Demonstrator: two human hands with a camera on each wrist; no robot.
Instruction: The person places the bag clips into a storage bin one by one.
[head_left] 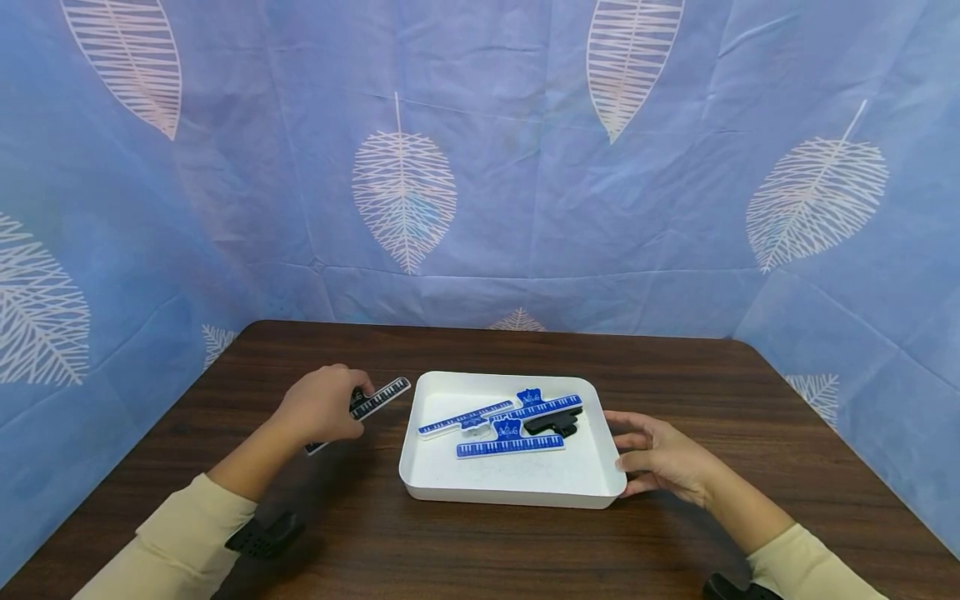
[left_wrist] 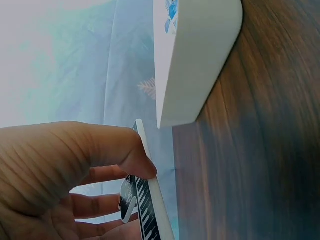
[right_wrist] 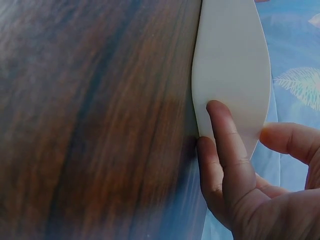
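Note:
My left hand point(head_left: 324, 406) grips a black clip with a piano-key pattern point(head_left: 382, 397), left of a white tray point(head_left: 510, 481). In the left wrist view the thumb presses along the edge of the clip point(left_wrist: 146, 205), the other fingers behind it. Inside the tray lie several blue piano-key clips point(head_left: 510, 447), partly overlapping, and a black clip point(head_left: 551, 422) with its pattern out of sight. My right hand point(head_left: 667, 457) touches the tray's right end. Its fingers point(right_wrist: 231, 145) lie against the outer wall in the right wrist view, with the thumb at the rim.
The tray stands on a dark wooden table point(head_left: 450, 550). Behind the table hangs a blue cloth point(head_left: 510, 208) printed with white leaves. A black strap device point(head_left: 266, 536) is on the left wrist, and another black device point(head_left: 738, 588) shows at the right wrist.

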